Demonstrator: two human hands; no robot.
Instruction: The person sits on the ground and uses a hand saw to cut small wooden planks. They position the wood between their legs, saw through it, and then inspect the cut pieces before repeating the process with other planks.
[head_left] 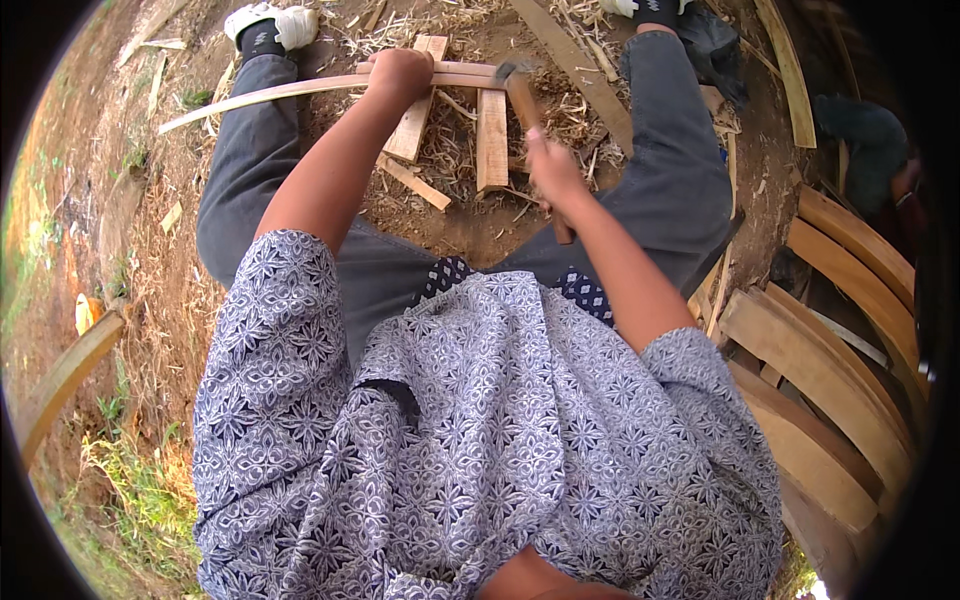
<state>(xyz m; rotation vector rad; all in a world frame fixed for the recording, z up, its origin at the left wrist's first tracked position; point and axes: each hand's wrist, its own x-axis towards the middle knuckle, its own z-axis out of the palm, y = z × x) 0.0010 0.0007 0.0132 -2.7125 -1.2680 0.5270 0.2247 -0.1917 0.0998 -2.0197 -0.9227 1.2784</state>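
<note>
While the left hand (pixel 401 75) clamps its fingers on strips (pixel 460 79), the right hand (pixel 556 174) wraps its fingers round a hammer (pixel 522 103).

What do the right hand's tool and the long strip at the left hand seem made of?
Tool handle: probably wood, from its warm brown. Tool head: likely metal, dark grey; blur hides its finish. Long strip: apparently bare wood, pale like the shavings around.

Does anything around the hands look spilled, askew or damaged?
Wood shavings litter the ground around the wooden blocks, and an offcut lies aslant beside them, which looks untidy. No damage is clear: the tool is blurred at its head, and the long strip looks bent, perhaps partly from fisheye distortion.
</note>
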